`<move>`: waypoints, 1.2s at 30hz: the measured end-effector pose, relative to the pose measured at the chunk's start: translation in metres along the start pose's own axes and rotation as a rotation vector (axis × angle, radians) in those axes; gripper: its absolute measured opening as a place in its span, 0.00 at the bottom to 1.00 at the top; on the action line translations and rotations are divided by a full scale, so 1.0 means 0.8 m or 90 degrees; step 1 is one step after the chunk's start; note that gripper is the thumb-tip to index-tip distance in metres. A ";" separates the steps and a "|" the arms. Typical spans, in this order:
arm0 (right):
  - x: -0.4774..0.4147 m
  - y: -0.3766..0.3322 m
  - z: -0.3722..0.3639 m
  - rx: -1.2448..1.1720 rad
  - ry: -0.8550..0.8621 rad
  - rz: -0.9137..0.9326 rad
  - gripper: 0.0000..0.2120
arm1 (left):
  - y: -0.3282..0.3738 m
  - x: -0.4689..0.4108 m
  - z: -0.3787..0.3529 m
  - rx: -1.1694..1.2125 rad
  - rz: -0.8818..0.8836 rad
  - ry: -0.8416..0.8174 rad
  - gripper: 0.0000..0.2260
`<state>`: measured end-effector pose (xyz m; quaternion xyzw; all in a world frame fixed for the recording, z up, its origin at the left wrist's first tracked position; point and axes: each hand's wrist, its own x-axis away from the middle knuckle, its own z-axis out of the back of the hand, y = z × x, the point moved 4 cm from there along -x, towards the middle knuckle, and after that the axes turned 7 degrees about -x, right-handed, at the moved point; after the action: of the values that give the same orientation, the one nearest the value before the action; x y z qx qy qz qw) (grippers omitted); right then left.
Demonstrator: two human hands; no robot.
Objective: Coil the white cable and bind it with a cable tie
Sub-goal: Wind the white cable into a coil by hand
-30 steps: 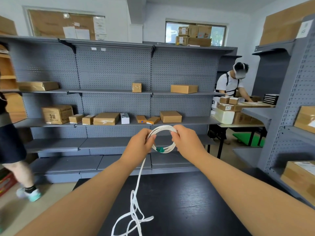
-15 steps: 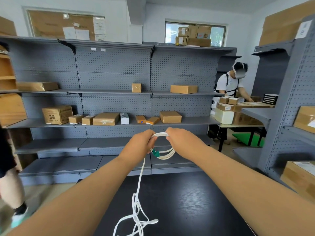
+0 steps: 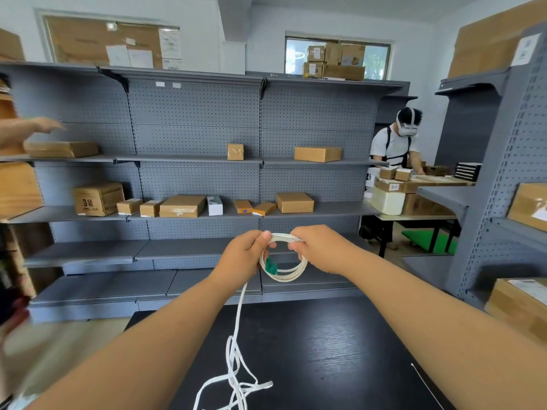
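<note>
A white cable (image 3: 291, 273) is wound into a small coil held up in the air over the black table (image 3: 325, 350). My left hand (image 3: 241, 257) grips the coil's left side, where a green plug end (image 3: 270, 266) sticks out. My right hand (image 3: 318, 248) grips the coil's top right, fingers curled round the strands. The loose rest of the cable (image 3: 235, 365) hangs from my left hand and lies tangled on the table near its front edge. A thin white cable tie (image 3: 426, 386) lies on the table at the right, by my right forearm.
Grey shelving (image 3: 192, 208) with several cardboard boxes stands behind the table. Another shelf unit (image 3: 503, 187) stands at the right. A person in a headset (image 3: 398, 143) works at a far table. Someone else's arm (image 3: 26, 130) reaches in at the left edge.
Both hands stayed together on the coil and opened it wider again after closing up. The hanging cable shifted slightly on the table. The person at the left moved and now reaches toward the shelf.
</note>
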<state>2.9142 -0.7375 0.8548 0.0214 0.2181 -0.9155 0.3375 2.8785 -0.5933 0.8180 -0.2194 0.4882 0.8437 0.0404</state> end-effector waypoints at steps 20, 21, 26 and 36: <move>0.002 0.018 -0.012 -0.517 0.300 -0.137 0.11 | 0.002 -0.002 0.000 0.269 0.114 -0.046 0.10; 0.002 0.018 -0.017 -0.553 0.309 -0.146 0.12 | 0.002 -0.003 0.001 0.254 0.109 -0.045 0.10; 0.001 0.018 -0.034 -0.517 0.212 -0.138 0.08 | 0.003 -0.012 0.014 0.054 0.075 -0.011 0.09; -0.010 -0.004 -0.006 -0.108 0.038 0.005 0.08 | 0.024 -0.021 0.022 -0.275 -0.080 -0.108 0.10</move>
<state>2.9178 -0.7281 0.8533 0.0211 0.3051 -0.8912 0.3351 2.8819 -0.5858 0.8481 -0.1814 0.2765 0.9398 0.0861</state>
